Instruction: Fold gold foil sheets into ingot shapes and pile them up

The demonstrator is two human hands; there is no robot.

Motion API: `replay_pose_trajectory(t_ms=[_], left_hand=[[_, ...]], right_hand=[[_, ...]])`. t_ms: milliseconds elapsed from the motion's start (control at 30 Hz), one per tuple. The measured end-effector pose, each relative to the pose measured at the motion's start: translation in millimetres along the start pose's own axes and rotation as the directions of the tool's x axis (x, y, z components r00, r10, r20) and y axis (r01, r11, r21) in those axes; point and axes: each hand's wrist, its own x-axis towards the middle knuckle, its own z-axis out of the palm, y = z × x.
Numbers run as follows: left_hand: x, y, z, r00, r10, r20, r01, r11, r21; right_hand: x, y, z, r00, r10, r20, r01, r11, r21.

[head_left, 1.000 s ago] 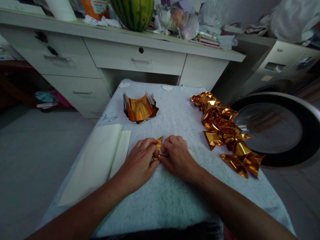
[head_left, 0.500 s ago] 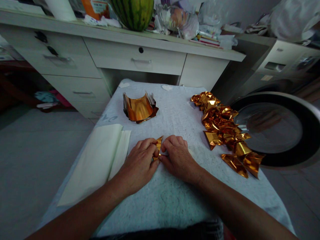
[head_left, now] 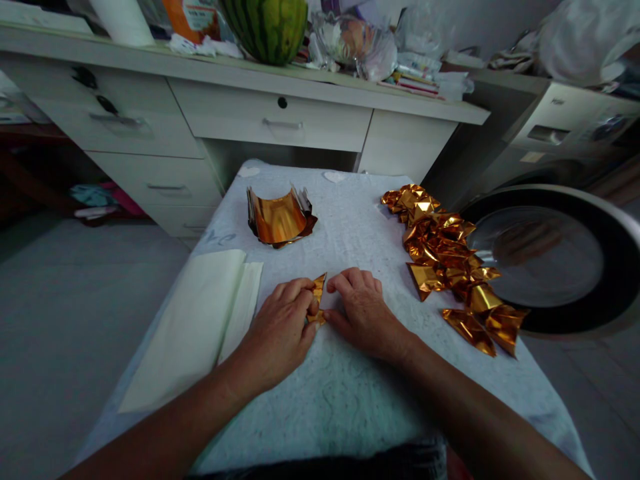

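Note:
A small piece of gold foil paper (head_left: 319,287), partly folded, lies on the cloth-covered table under my left hand (head_left: 286,320). That hand is closed on it and hides most of it; a pointed tip and a lower corner show. My right hand (head_left: 361,310) is just to the right, fingers curved and apart, its thumb tip at the foil's lower corner. Farther back stands a curved stack of gold foil sheets (head_left: 280,219). Many folded gold foil pieces (head_left: 440,243) lie heaped along the table's right side.
Pale paper sheets (head_left: 185,333) lie at the table's left edge. Behind the table is a white desk (head_left: 235,123) with drawers, bearing a watermelon (head_left: 267,30) and a glass bowl (head_left: 345,40). To the right, a washing machine's round door (head_left: 545,257) hangs open beside the table.
My right hand has moved slightly right, its fingers drawing away from the foil and opening. More of the foil's lower corner shows. My left hand stays in place on it.

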Motion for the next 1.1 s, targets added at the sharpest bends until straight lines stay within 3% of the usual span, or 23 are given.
replay_pose_trajectory(t_ms=[333, 433, 533, 667, 800, 933, 1100], left_hand=[[-1, -2, 1.3, 1.0, 0.015, -0.006, -0.015, 1.0, 0.003], [-2, -2, 0.5, 1.0, 0.025, -0.014, -0.026, 1.0, -0.01], [-3, -2, -0.3, 0.999, 0.044, -0.024, -0.044, 0.999, -0.019], [-2, -1, -2.1, 0.997, 0.082, -0.01, -0.082, 0.996, -0.039], [-1, 1, -3.9, 0.993, 0.115, 0.001, -0.114, 0.988, -0.109], [-3, 1, -3.8, 0.996, 0.087, -0.002, -0.086, 0.978, -0.19], [-4, -2, -5.1, 0.999, 0.031, -0.025, -0.033, 0.992, -0.119]], right_hand=[[0, 17, -6, 1.0, -0.015, -0.018, 0.016, 0.999, 0.033], [3, 20, -5, 0.997, -0.026, -0.072, 0.03, 0.997, 0.069], [9, 19, -1, 0.992, -0.034, -0.125, 0.045, 0.995, 0.09], [17, 14, 4, 0.992, -0.063, -0.114, 0.068, 0.997, 0.046], [21, 11, 8, 0.994, -0.017, -0.107, 0.019, 1.0, 0.014], [20, 14, 7, 0.994, 0.033, -0.106, -0.031, 0.999, 0.022], [18, 17, 3, 0.996, 0.03, -0.085, -0.027, 0.999, 0.036]])
